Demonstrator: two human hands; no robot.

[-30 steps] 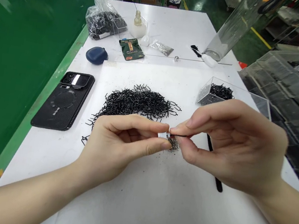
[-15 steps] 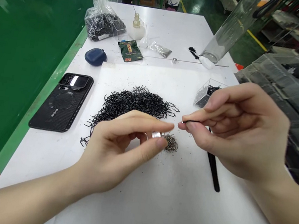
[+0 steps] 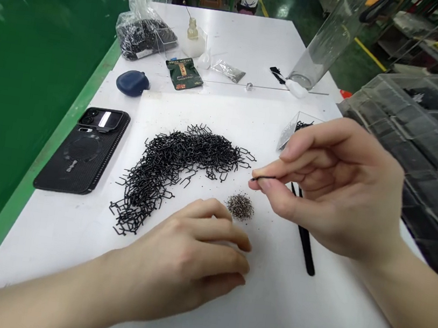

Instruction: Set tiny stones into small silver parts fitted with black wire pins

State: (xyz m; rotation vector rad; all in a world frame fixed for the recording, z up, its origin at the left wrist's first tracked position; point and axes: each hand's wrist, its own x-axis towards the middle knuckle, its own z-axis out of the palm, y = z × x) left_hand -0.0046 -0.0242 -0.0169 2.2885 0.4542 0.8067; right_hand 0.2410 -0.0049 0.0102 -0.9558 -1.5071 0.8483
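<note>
White workbench (image 3: 240,42), bent black wire clips (image 3: 172,174) left of a dark grit pile (image 3: 240,206), left hand (image 3: 186,249) resting half-curled, right hand (image 3: 330,188) pinching a thin black wire (image 3: 262,178)

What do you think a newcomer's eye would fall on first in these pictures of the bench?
The arc of black bent wire pieces dominates the middle of the white sheet. Right of it sits a small mound of dark grit, the left hand resting just below, while the right hand pinches a thin black wire above.
</note>
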